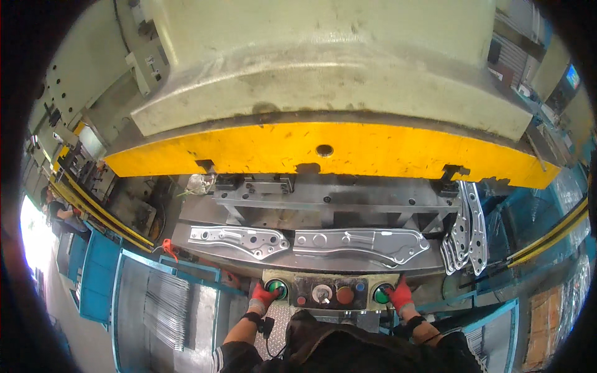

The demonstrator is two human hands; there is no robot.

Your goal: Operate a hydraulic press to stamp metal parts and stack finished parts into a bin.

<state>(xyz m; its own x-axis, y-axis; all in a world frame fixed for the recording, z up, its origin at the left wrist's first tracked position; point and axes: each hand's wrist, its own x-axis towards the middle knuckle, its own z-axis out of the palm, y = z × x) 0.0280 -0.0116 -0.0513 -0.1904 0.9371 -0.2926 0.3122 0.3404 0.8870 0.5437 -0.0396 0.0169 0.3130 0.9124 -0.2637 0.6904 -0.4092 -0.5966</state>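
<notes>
I stand at a large stamping press with a yellow ram (pixel 323 149). My left hand (pixel 262 294), in a red glove, rests on the left green push button (pixel 276 288) of the control box (pixel 329 292). My right hand (pixel 401 294), also red-gloved, presses on the right green push button (pixel 381 293). Between them sit a red, a white, an orange and a blue control. Just beyond the box, two shiny stamped metal brackets lie on the die: a shorter one (pixel 239 239) on the left and a longer one (pixel 360 244) on the right.
Several finished brackets (pixel 466 239) lean upright at the die's right end. A blue bin (pixel 155 304) with stacked metal strips stands at lower left. Yellow guard rails run along both sides. Another person (pixel 62 214) works at far left.
</notes>
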